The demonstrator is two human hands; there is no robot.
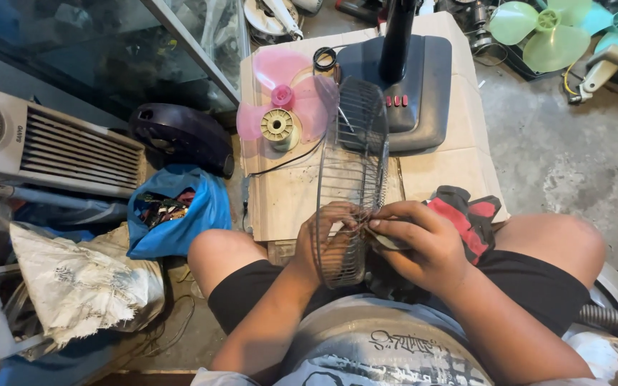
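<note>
Clearly the wire fan guard (350, 179) stands on edge between the knees, left hand (327, 232) and right hand (420, 239) both clamped on its lower rim. It looks light, springy and easily bent, so the stiffer rim seems the safest hold.

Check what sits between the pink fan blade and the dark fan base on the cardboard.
In the head view, the upper rim of the wire fan guard stands between the pink fan blade and the dark fan base; both hands hold its lower part.
</note>
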